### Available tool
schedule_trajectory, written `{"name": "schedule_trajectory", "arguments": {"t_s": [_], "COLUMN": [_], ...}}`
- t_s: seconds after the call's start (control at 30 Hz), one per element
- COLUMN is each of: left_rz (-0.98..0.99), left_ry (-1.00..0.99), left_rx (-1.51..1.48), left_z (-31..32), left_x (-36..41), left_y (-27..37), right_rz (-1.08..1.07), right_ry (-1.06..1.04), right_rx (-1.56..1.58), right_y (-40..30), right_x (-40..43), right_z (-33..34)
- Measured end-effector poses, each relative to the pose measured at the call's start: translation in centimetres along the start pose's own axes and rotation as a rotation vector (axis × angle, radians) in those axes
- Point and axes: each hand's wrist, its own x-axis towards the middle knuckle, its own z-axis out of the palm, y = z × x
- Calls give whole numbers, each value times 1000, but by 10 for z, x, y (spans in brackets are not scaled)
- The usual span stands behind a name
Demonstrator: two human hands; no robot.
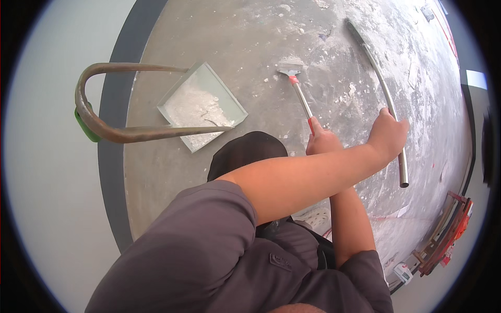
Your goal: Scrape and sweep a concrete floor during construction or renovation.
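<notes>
My arms cross, with the left forearm above the right. My left hand (387, 135) is closed around a long metal tube (383, 80), whose far part is dark; its open near end sticks out below my fist. My right hand (325, 140) grips the red handle of a floor scraper (302, 94). The scraper's wide blade lies against the dusty concrete floor (250, 43), by a small patch of pale scrapings. Left of it stands a pale green dustpan (223, 92) holding a heap of white debris (195, 105). Its bent metal handle (117, 135) carries a green grip.
A pale wall (54, 156) with a dark grey base band (111, 164) runs along the left. White dust and flakes cover much of the right-hand floor. My black-clad knee (250, 150) is near the dustpan. Wooden frames (442, 238) and a white container (403, 272) stand at the lower right.
</notes>
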Motion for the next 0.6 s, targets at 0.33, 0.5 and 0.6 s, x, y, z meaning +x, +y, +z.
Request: {"name": "schedule_trajectory", "arguments": {"t_s": [0.33, 0.5, 0.6], "left_rz": [-30, 0, 13], "left_ry": [-110, -19, -94], "left_rx": [14, 53, 39], "left_z": [4, -3, -3], "left_x": [-9, -2, -9], "left_y": [14, 6, 11], "right_rz": [395, -46, 142], "right_ry": [-253, -38, -227], "right_rx": [534, -30, 192], "right_y": [18, -25, -6], "right_x": [-20, 19, -10], "right_z": [48, -10, -12]}}
